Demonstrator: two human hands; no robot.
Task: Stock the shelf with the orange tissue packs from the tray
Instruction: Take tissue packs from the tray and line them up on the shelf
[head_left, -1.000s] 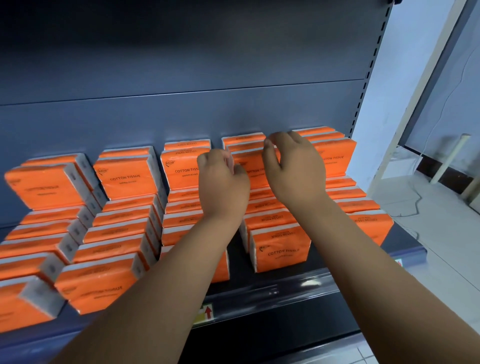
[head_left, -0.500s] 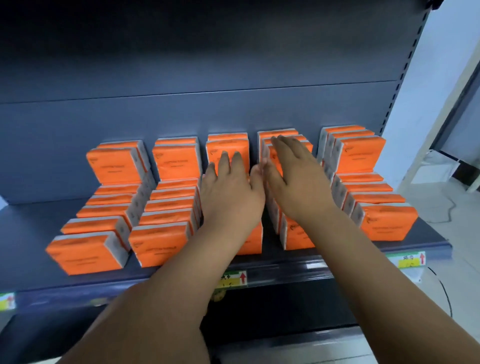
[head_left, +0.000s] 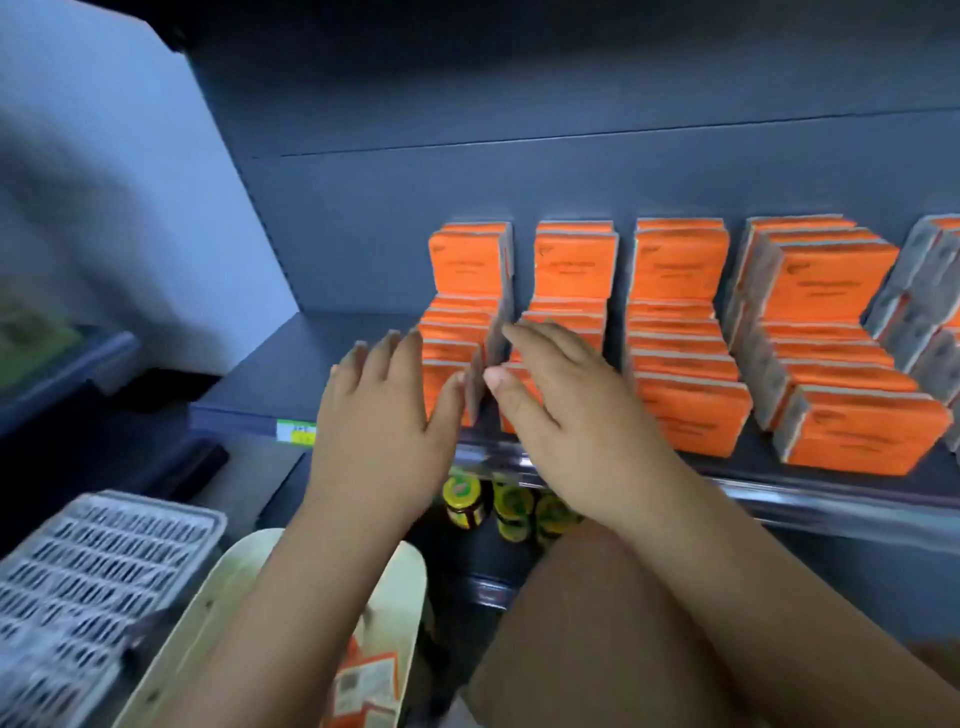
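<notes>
Bright orange across the faces of the tissue packs (head_left: 675, 270), with pale grey sides and small dark print. Dark blue-grey on the shelf (head_left: 291, 374) and its back panel (head_left: 519, 182), green and yellow on the edge label (head_left: 296, 432). Below, yellow lids on dark jars (head_left: 462, 499), cream on the tray (head_left: 234, 597), whitish grey with a slotted grid on the crate (head_left: 93, 571).

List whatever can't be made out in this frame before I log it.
All in the head view:
Print on the orange tissue packs: motion-blurred, unreadable.
The rightmost row of packs: cut off by the right edge.
The front packs of the two left rows: mostly covered by the left hand and right hand.
The tray: cut by the left edge, contents unknown.
The jars under the shelf: blurred, partly behind the right hand.
</notes>
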